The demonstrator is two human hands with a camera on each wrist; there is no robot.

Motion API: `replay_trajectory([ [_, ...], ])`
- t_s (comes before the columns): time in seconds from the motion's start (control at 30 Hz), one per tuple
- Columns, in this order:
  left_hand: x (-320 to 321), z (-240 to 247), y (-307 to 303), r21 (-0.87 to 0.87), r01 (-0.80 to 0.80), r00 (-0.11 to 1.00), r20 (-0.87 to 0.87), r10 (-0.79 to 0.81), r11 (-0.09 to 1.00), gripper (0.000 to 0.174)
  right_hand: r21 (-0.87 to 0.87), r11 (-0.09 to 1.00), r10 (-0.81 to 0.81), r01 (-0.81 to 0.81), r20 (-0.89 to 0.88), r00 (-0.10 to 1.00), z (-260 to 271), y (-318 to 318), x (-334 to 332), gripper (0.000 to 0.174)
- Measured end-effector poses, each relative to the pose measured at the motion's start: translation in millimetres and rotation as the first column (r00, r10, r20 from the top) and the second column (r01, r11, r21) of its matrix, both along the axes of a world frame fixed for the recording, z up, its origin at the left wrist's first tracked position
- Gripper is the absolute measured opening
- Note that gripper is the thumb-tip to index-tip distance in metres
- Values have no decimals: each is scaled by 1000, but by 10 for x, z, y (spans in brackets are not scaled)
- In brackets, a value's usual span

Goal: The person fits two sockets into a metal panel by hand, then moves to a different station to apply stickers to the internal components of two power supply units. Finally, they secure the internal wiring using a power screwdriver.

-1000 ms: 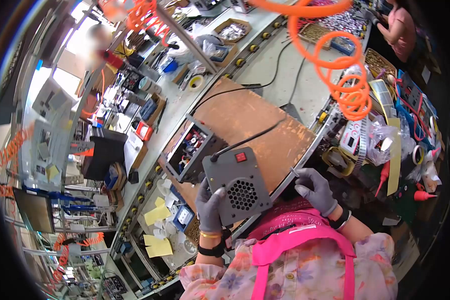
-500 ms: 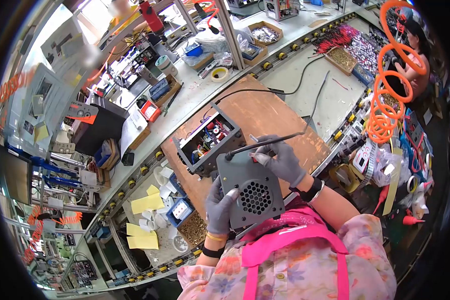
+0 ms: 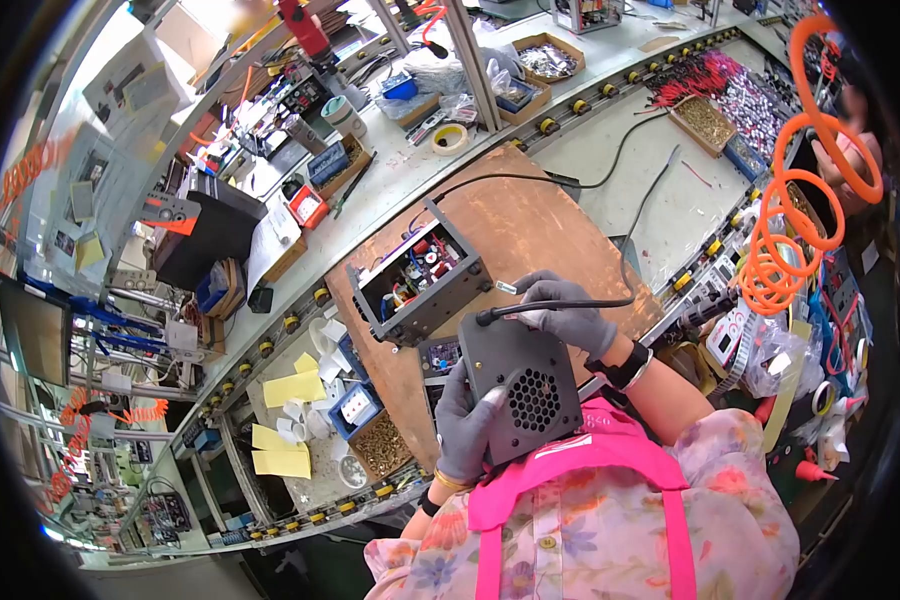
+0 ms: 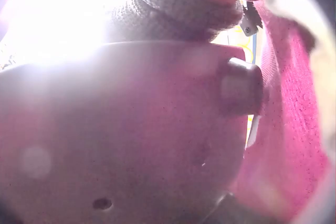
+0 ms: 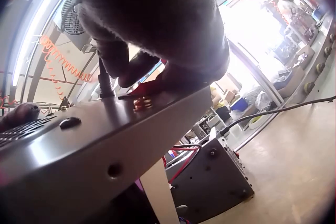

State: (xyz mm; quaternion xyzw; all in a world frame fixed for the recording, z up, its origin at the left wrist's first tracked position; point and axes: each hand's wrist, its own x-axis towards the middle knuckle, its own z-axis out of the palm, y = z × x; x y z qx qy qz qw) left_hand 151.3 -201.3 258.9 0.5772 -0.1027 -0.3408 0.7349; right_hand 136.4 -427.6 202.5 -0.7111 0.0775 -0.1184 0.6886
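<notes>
While the left hand (image 3: 465,430) grips the grey panel (image 3: 515,375), the right hand (image 3: 570,320) pinches a shiny bit (image 3: 507,287) | cord (image 3: 595,303) in | panel off open box (image 3: 420,275), eleven o'clock: seems half done

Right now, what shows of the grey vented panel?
The panel is dark grey, apparently metal, with hexagonal vent holes, screws and a black cord near its top. It tilts close to the pink apron. The left hand grips its side, thumb on front; the right hand partly covers a red part at its top.
</notes>
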Motion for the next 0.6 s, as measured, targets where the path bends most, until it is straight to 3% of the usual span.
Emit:
replay_trajectory([
  [0.2,-40,44,-134,13,-77,996,36,76,997,62,-34,999,38,-36,56,998,-43,-60,94,20],
  [0.4,-80,28,-135,41,-92,995,44,91,995,63,3,1000,31,-30,-17,999,-59,-55,131,18],
  [0.6,-59,-32,-157,43,-99,992,85,95,994,63,-106,994,-11,10,-7,1000,-55,-75,143,18],
])
